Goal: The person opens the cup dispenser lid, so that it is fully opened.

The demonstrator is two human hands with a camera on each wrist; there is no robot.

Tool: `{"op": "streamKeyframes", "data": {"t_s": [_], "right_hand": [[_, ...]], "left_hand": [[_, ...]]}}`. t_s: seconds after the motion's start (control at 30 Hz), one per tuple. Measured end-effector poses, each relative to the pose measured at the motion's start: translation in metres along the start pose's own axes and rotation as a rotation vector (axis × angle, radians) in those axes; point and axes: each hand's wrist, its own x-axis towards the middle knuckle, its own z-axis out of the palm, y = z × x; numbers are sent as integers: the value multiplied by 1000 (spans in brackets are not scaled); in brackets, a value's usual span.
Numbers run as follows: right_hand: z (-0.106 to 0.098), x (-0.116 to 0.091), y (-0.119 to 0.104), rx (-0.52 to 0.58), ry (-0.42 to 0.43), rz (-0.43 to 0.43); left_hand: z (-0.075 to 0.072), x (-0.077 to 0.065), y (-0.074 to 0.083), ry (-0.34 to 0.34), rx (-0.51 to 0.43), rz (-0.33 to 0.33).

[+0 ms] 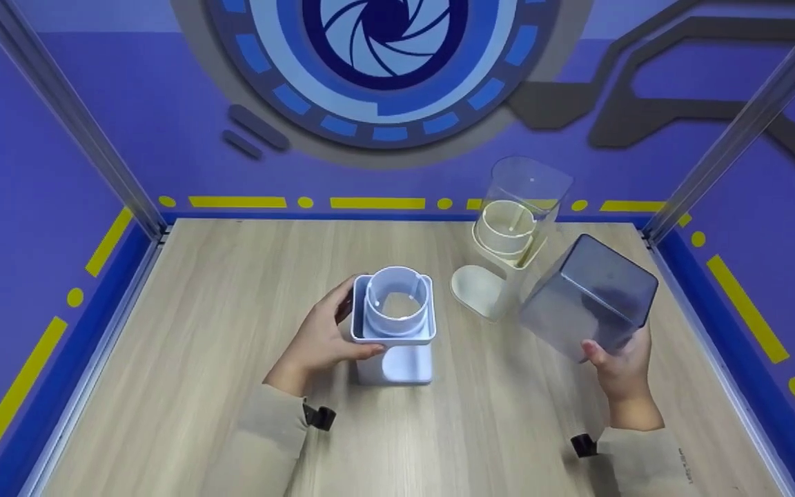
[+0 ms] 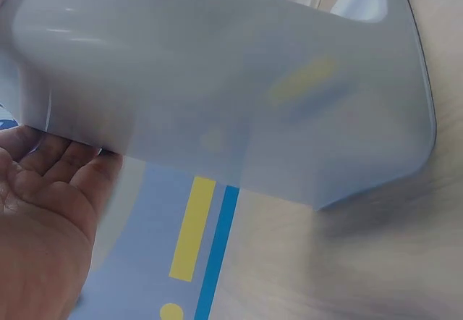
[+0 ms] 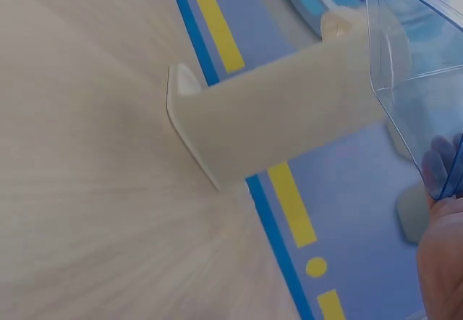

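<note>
My left hand (image 1: 320,335) grips a pale blue-white plastic dispenser base (image 1: 408,366) near the middle of the table, thumb across its front and fingers round the left side. Its square top holds a round open collar (image 1: 397,321), with an oval foot plate below. In the left wrist view, the base's smooth wall (image 2: 181,81) lies across the fingers. My right hand (image 1: 625,366) holds a smoky see-through plastic container (image 1: 577,297) tilted to the right of the base, thumb on its near side. The right wrist view shows fingers (image 3: 436,164) through its clear wall.
A second dispenser, cream coloured (image 1: 494,290), stands at the back right with a clear container (image 1: 532,181) on top, close to the smoky container. Blue printed walls (image 1: 128,124) and metal posts surround the wood-grain table (image 1: 232,290).
</note>
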Motion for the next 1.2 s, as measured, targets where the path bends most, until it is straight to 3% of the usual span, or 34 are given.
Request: {"op": "streamKeyframes", "data": {"t_s": [0.27,0.53,0.73,0.97,1.2], "right_hand": [[-17,1,8,26,45,-26],[-27,-2,13,-87,132,25],[-31,-3,16,-164,198,59],[-35,2,17,-277,326,151],[-47,3,21,-423,408,304]], "left_hand": [[-17,-2,-2,57,30,-14],[-41,-11,-3,117,88,-99],[-61,-16,-7,165,112,-118],[-81,-21,-9,212,126,-131],[-102,-25,-7,244,146,-214]]}}
